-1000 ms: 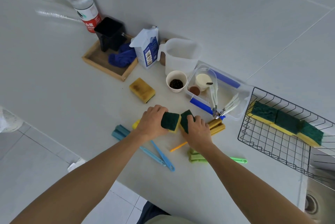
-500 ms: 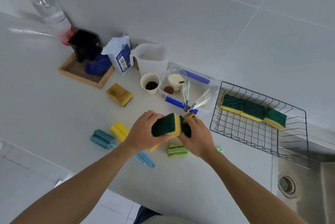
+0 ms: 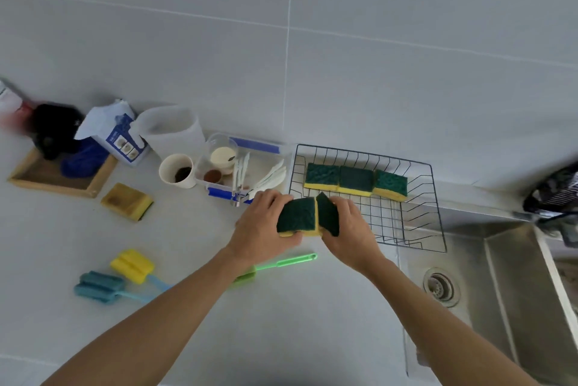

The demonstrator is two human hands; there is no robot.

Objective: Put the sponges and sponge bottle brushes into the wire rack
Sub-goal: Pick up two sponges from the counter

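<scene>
While a second ago we had these two sponges low over the counter among the brushes, we now hold them up at the near left corner of the wire rack (image 3: 436,198). Our left hand (image 3: 262,226) is closed around one green-and-yellow sponge (image 3: 296,217), scouring face toward us, and our right hand (image 3: 350,229) grips a second sponge (image 3: 328,217), tilted on edge so the two touch along their yellow sides. They have travelled rightward together, which we judge means the carry is nearly done and only the setting down remains.

Inside the rack, three sponges (image 3: 355,181) already sit in a row against the far wall, leaving the near part of the wire floor free. Left behind on the counter are the green bottle brush (image 3: 283,260) just below our wrists, the yellow brush (image 3: 133,265) and the blue brush (image 3: 98,287) further left, and a worn yellow sponge (image 3: 126,201) lying by itself. So we judge the task roughly half complete, with the brushes untouched.

The pale grey counter (image 3: 281,323) is plain and smooth, backed by a wall of large grey tiles. A clear plastic box (image 3: 250,148), a paper cup (image 3: 176,171), a jug and a wooden tray (image 3: 56,184) crowd the back edge to the left. A steel sink (image 3: 506,276) lies directly right of the rack.
</scene>
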